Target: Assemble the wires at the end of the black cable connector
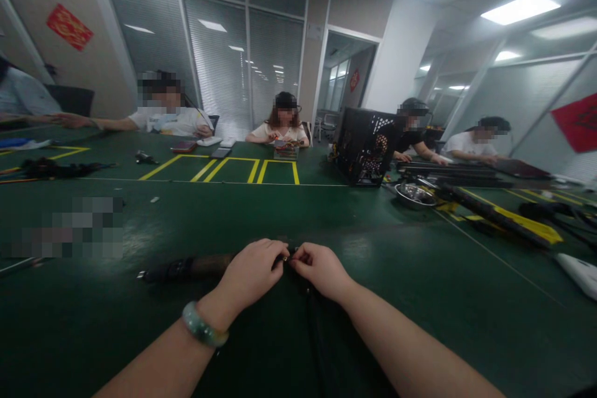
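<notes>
A dark, stick-shaped tool that looks like an electric screwdriver (196, 266) lies across the green table, its small metal tip pointing left. My left hand (254, 267) is closed around the tool's right end and covers it. Close beside it, my right hand (319, 267) is closed in a pinch with fingertips almost meeting the left ones. A tiny brass-coloured part (285, 258) glints between the hands; what the right fingers hold is too small to name. Below the right hand, a black cable (314, 329) runs down toward me, dim against the table.
Across the green table (224, 211) stands a black computer case (366, 146), with a metal bowl (415, 194) to its right. Black bars and yellow pieces (513, 214) lie farther right. Dark cables (51, 168) are at left. Several people sit around the table.
</notes>
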